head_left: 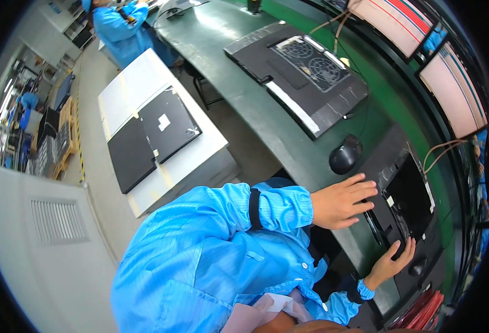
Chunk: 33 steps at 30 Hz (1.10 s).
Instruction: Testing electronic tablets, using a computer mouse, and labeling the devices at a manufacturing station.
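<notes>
Fingers spread, my left hand (pixel 344 202) lies over the near edge of a black fixture (pixel 391 161) on the green bench. Set in the fixture is a dark, glossy flat panel (pixel 413 191), with small pale tabs along its edges. At the panel's lower end, my right hand (pixel 393 263) rests with its fingers stretched out and its thumb apart; their tips touch the edge. Neither hand visibly holds anything. Just beyond my left hand sits a black computer mouse (pixel 346 154). A smaller rounded black thing (pixel 418 267) lies beside my right hand.
A second black fixture (pixel 300 83) with circle patterns lies farther along the bench (pixel 222 61). Lit monitors (pixel 452 91) and cables line the right side. Red sheets (pixel 422 313) are at lower right. A white box (pixel 194 161) bears black panels (pixel 153 136). Another person (pixel 122 30) works far left.
</notes>
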Each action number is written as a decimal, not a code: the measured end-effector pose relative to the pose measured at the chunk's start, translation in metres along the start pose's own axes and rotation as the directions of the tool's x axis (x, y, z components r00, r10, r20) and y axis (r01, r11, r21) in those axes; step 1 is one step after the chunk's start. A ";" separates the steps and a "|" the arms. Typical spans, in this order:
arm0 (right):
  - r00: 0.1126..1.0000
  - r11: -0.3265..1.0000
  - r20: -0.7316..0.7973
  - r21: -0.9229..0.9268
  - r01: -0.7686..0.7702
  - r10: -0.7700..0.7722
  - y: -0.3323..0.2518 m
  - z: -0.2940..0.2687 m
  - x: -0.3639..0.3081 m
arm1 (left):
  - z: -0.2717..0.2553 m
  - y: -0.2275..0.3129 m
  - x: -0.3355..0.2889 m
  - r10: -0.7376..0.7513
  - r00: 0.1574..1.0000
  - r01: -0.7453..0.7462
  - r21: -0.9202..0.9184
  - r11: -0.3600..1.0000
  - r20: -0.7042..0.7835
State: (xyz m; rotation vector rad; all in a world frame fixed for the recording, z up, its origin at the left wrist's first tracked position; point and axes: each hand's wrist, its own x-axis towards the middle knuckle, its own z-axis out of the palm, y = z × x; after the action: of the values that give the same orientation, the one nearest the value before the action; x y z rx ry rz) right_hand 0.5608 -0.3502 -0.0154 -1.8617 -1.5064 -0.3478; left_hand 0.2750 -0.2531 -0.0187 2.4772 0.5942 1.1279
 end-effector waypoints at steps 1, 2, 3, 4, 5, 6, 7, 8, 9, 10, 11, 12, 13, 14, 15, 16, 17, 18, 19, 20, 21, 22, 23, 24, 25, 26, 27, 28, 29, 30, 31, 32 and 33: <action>1.000 1.000 -0.016 0.007 -0.011 0.011 0.000 0.000 -0.001 | -0.008 0.003 -0.005 0.012 0.998 -0.011 0.014 1.000 -0.057; 1.000 1.000 -0.029 0.013 -0.005 0.006 0.001 -0.001 -0.001 | -0.017 0.007 -0.012 0.021 0.991 -0.025 -0.035 0.999 -0.133; 1.000 1.000 -0.018 0.022 0.015 -0.014 0.001 -0.002 -0.002 | -0.027 0.010 -0.020 0.029 0.977 -0.047 -0.083 0.995 -0.210; 0.999 1.000 -0.031 0.004 0.016 -0.016 0.002 -0.002 -0.002 | -0.041 0.010 -0.034 0.009 0.967 -0.025 -0.063 0.998 -0.254; 0.999 1.000 -0.052 -0.013 0.003 -0.003 0.003 -0.002 -0.002 | -0.057 0.008 -0.053 -0.041 0.962 0.041 -0.005 0.999 -0.269; 0.998 1.000 -0.054 -0.015 0.027 -0.027 0.004 -0.003 -0.003 | -0.076 0.006 -0.075 -0.115 0.958 0.133 0.054 0.990 -0.262; 0.998 1.000 -0.068 -0.017 0.015 -0.016 0.005 -0.003 -0.003 | -0.095 0.001 -0.100 -0.195 0.937 0.247 0.155 0.957 -0.290; 0.997 0.999 -0.067 -0.017 0.046 -0.047 0.006 -0.002 -0.003 | -0.116 -0.005 -0.129 -0.265 0.904 0.354 0.237 0.905 -0.337; 0.996 0.999 -0.081 -0.024 0.045 -0.047 0.007 -0.003 -0.004 | -0.136 -0.012 -0.158 -0.336 0.852 0.467 0.290 0.835 -0.401; 0.994 0.998 -0.091 -0.017 0.061 -0.062 0.007 -0.002 -0.003 | -0.157 -0.017 -0.190 -0.422 0.769 0.602 0.322 0.731 -0.481; 0.994 0.998 -0.091 -0.018 0.055 -0.056 0.008 -0.001 -0.003 | -0.183 -0.023 -0.225 -0.458 0.685 0.713 0.393 0.580 -0.566; 0.994 0.998 -0.080 -0.003 0.070 -0.070 0.009 -0.001 -0.004 | -0.214 -0.033 -0.258 -0.419 0.650 0.757 0.494 0.428 -0.633; 0.995 0.999 -0.089 0.005 0.038 -0.038 0.009 -0.001 -0.004 | -0.237 -0.040 -0.291 -0.434 0.505 0.863 0.427 0.271 -0.746; 0.996 1.000 -0.088 0.004 0.030 -0.030 0.010 -0.001 -0.004 | -0.262 -0.043 -0.323 -0.432 0.431 0.897 0.429 0.109 -0.792; 0.995 0.999 -0.089 0.008 0.043 -0.042 0.010 0.000 -0.005 | -0.283 -0.046 -0.352 -0.487 0.289 0.921 0.378 -0.093 -0.824; 0.996 0.999 -0.077 0.004 0.041 -0.041 0.010 -0.001 -0.006 | -0.295 -0.047 -0.378 -0.512 0.234 0.909 0.373 -0.187 -0.826; 0.997 1.000 -0.077 -0.010 0.027 -0.028 0.011 -0.001 -0.007 | -0.300 -0.049 -0.399 -0.603 0.056 0.883 0.321 -0.342 -0.795; 0.997 1.000 -0.072 0.002 0.022 -0.022 0.011 -0.001 -0.007 | -0.302 -0.053 -0.413 -0.571 0.112 0.888 0.340 -0.309 -0.813; 0.997 0.999 -0.065 -0.002 0.038 -0.038 0.011 -0.001 -0.007 | -0.302 -0.055 -0.423 -0.648 0.017 0.904 0.288 -0.315 -0.762; 0.998 1.000 -0.065 0.014 0.022 -0.022 0.011 -0.001 -0.007 | -0.299 -0.055 -0.429 -0.733 -0.105 0.911 0.231 -0.342 -0.672; 0.998 1.000 -0.067 0.024 -0.005 0.007 0.011 -0.001 -0.007 | -0.292 -0.057 -0.430 -0.740 -0.104 0.871 0.298 -0.390 -0.665; 0.998 1.000 -0.070 0.029 0.005 -0.003 0.011 -0.001 -0.007 | -0.285 -0.057 -0.427 -0.710 -0.091 0.858 0.307 -0.412 -0.698; 0.998 1.000 -0.065 0.020 0.004 -0.002 0.011 -0.001 -0.006 | -0.278 -0.056 -0.423 -0.715 -0.081 0.857 0.317 -0.405 -0.694; 0.997 1.000 -0.076 0.013 -0.013 0.014 0.011 -0.001 -0.006 | -0.272 -0.055 -0.418 -0.703 -0.090 0.851 0.312 -0.422 -0.706; 0.998 1.000 -0.069 0.012 0.004 -0.003 0.011 0.000 -0.006 | -0.267 -0.052 -0.412 -0.709 -0.083 0.850 0.322 -0.418 -0.701; 0.998 1.000 -0.063 0.000 -0.008 0.008 0.011 0.000 -0.006 | -0.263 -0.051 -0.406 -0.724 -0.070 0.847 0.342 -0.406 -0.686; 0.997 0.999 -0.061 -0.021 -0.038 0.036 0.010 0.000 -0.006 | -0.260 -0.049 -0.402 -0.718 -0.070 0.849 0.337 -0.408 -0.693; 0.998 0.999 -0.057 -0.017 -0.030 0.029 0.010 0.000 -0.006 | -0.259 -0.048 -0.398 -0.718 -0.070 0.847 0.338 -0.410 -0.693; 0.998 1.000 -0.052 -0.012 -0.026 0.025 0.010 0.000 -0.006 | -0.259 -0.048 -0.396 -0.738 -0.073 0.849 0.346 -0.399 -0.671; 0.998 0.999 -0.063 -0.012 -0.031 0.030 0.010 0.000 -0.006 | -0.260 -0.048 -0.395 -0.737 -0.064 0.854 0.345 -0.389 -0.672; 0.998 1.000 -0.049 -0.013 -0.028 0.027 0.010 0.000 -0.006 | -0.261 -0.049 -0.395 -0.723 -0.056 0.851 0.345 -0.395 -0.688; 0.999 1.000 -0.046 0.009 -0.029 0.030 0.010 0.001 -0.006 | -0.263 -0.051 -0.396 -0.731 -0.028 0.865 0.350 -0.359 -0.681; 0.997 0.998 -0.052 0.038 -0.053 0.055 0.010 0.001 -0.005 | -0.264 -0.052 -0.398 -0.751 -0.021 0.876 0.350 -0.332 -0.660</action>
State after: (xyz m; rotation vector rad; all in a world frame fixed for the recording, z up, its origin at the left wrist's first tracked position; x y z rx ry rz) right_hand 0.5685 -0.3544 -0.0229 -1.8461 -1.4152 -0.3394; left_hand -0.1769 -0.3736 -0.1279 1.2202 2.8476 0.2677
